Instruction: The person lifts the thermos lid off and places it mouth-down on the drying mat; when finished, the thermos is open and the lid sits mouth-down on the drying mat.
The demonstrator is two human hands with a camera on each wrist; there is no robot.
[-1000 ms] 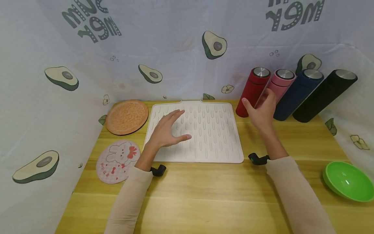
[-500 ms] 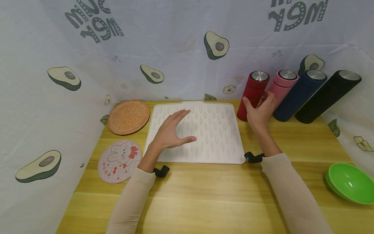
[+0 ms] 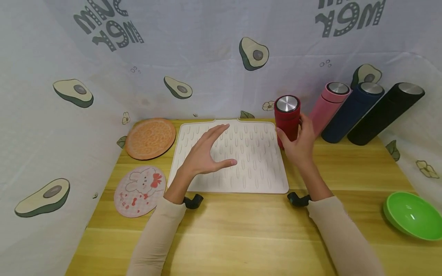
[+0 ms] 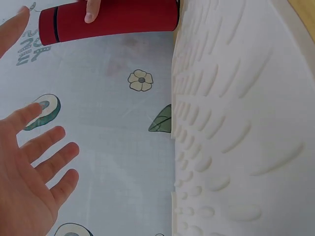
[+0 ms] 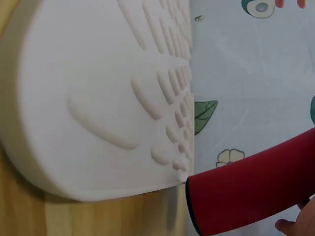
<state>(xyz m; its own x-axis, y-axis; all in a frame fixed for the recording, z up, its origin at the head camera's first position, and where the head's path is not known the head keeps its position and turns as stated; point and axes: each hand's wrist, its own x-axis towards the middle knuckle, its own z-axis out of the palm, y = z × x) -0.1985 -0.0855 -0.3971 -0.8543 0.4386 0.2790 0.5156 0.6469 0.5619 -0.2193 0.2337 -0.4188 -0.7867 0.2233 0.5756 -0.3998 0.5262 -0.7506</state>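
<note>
My right hand (image 3: 299,143) grips a red thermos flask (image 3: 287,122) around its body, thumb on the left side, fingers behind. The flask stands nearly upright, its steel-topped lid facing up, at the right edge of a white ribbed draining mat (image 3: 238,161). In the right wrist view the dark-rimmed base of the red flask (image 5: 251,184) shows beside the mat's corner. My left hand (image 3: 202,155) hovers over the mat's left half, thumb and fingers spread, holding nothing. The left wrist view shows those spread fingers apart from the red flask (image 4: 113,19).
Right of the red flask stand a pink flask (image 3: 329,107), a navy flask (image 3: 352,113) and a black flask (image 3: 385,115). A green bowl (image 3: 411,216) sits at the right. Two round mats, one orange (image 3: 150,138) and one pink with a rabbit (image 3: 139,191), lie at the left.
My right hand has taken hold of the red flask and brought it left and nearer, away from the pink one, to the mat's edge. The left hand has drifted slightly right, still spread.
</note>
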